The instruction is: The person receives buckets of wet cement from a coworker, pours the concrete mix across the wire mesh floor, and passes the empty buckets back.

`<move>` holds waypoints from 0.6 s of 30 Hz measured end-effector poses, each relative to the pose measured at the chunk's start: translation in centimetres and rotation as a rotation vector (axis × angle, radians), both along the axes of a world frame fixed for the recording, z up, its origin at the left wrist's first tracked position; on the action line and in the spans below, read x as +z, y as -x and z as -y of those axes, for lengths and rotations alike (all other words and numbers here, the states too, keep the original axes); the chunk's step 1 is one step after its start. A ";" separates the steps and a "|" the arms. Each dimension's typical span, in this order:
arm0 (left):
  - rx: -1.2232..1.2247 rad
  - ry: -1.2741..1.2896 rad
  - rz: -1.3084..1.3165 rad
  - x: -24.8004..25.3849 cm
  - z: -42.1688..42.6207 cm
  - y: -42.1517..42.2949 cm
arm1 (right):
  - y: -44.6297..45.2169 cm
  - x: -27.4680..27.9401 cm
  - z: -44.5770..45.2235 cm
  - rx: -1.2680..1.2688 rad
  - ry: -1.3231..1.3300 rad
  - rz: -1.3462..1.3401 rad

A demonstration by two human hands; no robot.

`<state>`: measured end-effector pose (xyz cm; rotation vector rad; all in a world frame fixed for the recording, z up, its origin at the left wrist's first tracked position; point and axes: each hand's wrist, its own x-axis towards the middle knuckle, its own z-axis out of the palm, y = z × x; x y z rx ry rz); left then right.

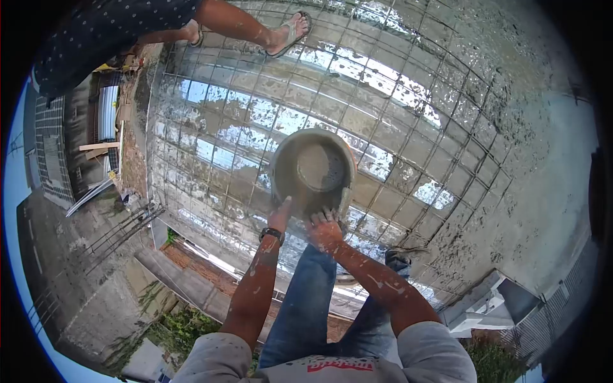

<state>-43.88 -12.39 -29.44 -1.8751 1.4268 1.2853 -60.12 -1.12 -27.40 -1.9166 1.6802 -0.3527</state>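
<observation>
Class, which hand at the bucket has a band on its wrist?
The left hand: a dark band circles its wrist, unlike the right hand, whose wrist is bare.

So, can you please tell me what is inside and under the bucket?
Inside the bucket, greyish residue shows on the wall and bottom. The bucket hides what is directly under it; around it, metal mesh over a wet surface shows.

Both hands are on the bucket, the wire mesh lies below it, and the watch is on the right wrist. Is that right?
Not quite: the head view shows the watch on the left wrist, not the right. The left hand and right hand are both on the bucket, with the wire mesh below it.
</observation>
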 end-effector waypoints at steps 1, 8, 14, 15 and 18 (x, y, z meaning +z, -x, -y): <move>-0.099 0.026 0.019 -0.3 -0.5 -0.4 | 1.0 1.5 -0.1 -0.031 0.060 0.072; -0.169 0.449 -0.086 -5.3 -0.9 -2.2 | 14.5 -1.1 -0.2 -0.385 -0.032 0.274; 0.183 0.372 -0.283 -1.5 1.0 -1.3 | 24.5 -4.9 3.3 -0.790 -0.728 -0.201; 0.475 0.332 -0.453 -0.6 1.2 -0.3 | 25.2 -5.0 4.1 -0.799 -0.651 -0.116; 0.146 0.566 -0.164 2.3 2.6 2.4 | 28.6 -6.1 6.6 -0.880 -0.453 -0.024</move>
